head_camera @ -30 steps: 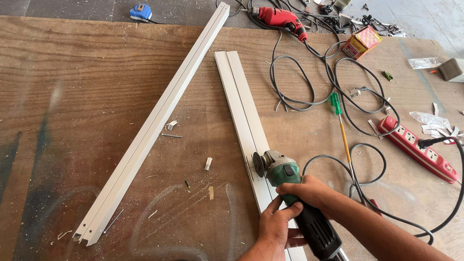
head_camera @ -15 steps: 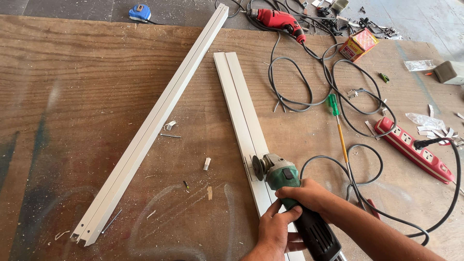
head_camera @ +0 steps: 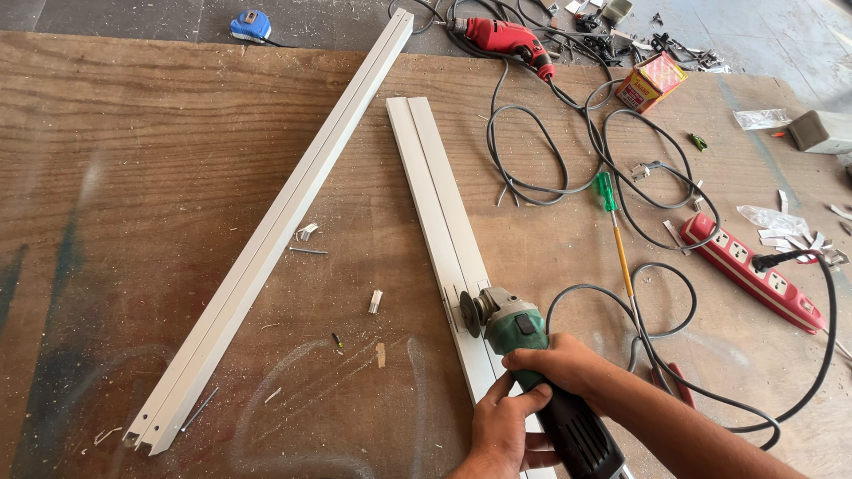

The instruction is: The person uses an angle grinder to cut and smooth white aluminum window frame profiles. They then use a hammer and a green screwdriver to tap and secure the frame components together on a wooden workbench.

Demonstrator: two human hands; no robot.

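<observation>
Right now both hands are on the angle grinder [head_camera: 519, 355], green-bodied w/ black rear grip, at approx 5 o'clock of the view. Right hand [head_camera: 561, 365] is closed over the top of the body, fingers wrapped round it. Left hand [head_camera: 502, 430] is curled against the black grip from the 7 o'clock side, thumb up along the housing; its grasp is looser, fingertips partly hidden underneath.

Grinder disc [head_camera: 468, 313] stands on edge, touching the short white profile [head_camera: 439, 213], which lies flat on the plywood table [head_camera: 133, 177] and runs from 12 toward 6 o'clock under the tool. Grinder's cable loops off toward 3 o'clock.

Long white profile [head_camera: 284, 213] lies diagonally at 9–11 o'clock, well apart from the hands. Small offcuts and chips sit btwn the two profiles.

At 3 o'clock: red power strip [head_camera: 754, 270] w/ a black plug in it. Green-handled screwdriver [head_camera: 612, 222] lies just beside the cable loops. At 12–1 o'clock: red drill [head_camera: 506, 37], small red-yellow box [head_camera: 650, 82]. Blue tape measure [head_camera: 250, 25] at 11 o'clock.
</observation>
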